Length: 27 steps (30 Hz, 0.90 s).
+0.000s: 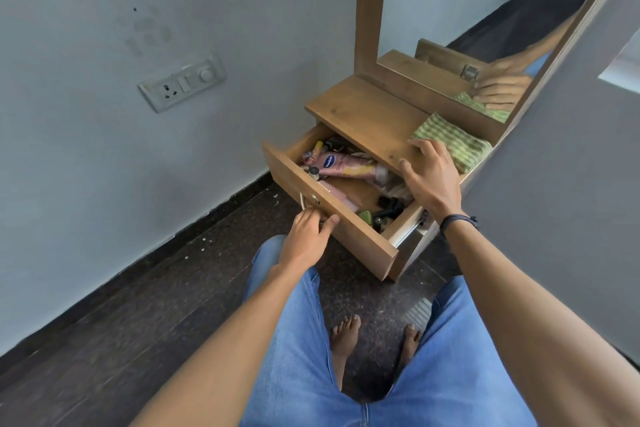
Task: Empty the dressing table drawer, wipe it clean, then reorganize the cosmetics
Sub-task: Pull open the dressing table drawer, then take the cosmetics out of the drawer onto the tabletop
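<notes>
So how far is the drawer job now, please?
Only the opening looks done: the drawer is pulled out, the left hand at its handle. The right hand rests on the tabletop edge beside the green cloth. The cosmetics, such as the pink tube, are still inside. Emptying, wiping and reorganizing remain.

We take the drawer (332,208) as our mark: it stands pulled out from under the dressing table top (367,121). In it lie cosmetics, a tube (346,165) toward the back left and small bottles (388,208) at the right end. On the top, behind the drawer and to its right, lies a folded cloth (453,146). The mirror (485,28) rises behind that. On the wall, well left of the drawer, sits a switch plate (181,81).
</notes>
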### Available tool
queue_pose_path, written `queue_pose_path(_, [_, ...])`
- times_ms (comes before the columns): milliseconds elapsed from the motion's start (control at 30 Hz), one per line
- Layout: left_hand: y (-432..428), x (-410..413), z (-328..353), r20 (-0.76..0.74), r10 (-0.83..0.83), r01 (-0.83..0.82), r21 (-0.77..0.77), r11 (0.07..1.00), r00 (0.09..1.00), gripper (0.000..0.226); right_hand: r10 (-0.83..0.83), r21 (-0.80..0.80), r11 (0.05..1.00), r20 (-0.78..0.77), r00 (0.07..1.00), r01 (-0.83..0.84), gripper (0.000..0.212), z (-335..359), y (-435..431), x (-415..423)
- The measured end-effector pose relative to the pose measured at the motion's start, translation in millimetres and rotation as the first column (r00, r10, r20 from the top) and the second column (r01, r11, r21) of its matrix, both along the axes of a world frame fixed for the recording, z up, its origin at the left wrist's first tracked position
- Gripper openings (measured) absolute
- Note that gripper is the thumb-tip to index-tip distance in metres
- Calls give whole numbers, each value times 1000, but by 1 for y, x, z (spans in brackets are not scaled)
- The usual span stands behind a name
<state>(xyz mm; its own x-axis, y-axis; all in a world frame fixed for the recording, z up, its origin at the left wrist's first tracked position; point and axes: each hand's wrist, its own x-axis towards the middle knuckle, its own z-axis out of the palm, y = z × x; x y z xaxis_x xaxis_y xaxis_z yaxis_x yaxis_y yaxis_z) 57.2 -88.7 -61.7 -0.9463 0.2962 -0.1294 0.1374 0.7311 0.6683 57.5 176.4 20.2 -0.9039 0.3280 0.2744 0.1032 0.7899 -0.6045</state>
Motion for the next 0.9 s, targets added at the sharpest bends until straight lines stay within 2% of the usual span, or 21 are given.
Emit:
queue_pose_path(233, [-15,7,11,43,-49,53,-115,992,998,47,10,8,1000,23,1000,-10,43,0,0,1])
queue_pose_path(400, [-25,15,31,86,-55,71,-195,978,995,62,3,8,1000,18,1000,-3,44,1,0,1])
queue_pose_path(533, [-25,25,61,143,51,-21,-202,979,988,78,26,11,1000,2,1000,-26,44,0,1,2])
queue_pose_path(633, [-22,30,74,1,217,-212,-223,952,976,78,85,63,994,-14,996,-84,41,2,-5,4])
queue_pose_path(700, [-20,30,76,-182,266,-293,-143,945,947,55,143,115,984,-54,988,-136,37,0,-17,9])
queue_pose_path(800, [-12,26,74,-407,200,-235,-38,971,891,20,182,91,981,-120,976,-172,30,-7,-44,26])
queue_pose_path(867, [-5,20,71,-464,88,-117,-34,993,881,8,181,56,983,-103,978,-176,22,-14,-63,38])
queue_pose_path(900, [-2,17,68,-463,34,-64,-50,997,886,10,183,45,983,-72,980,-180,20,-19,-71,43])
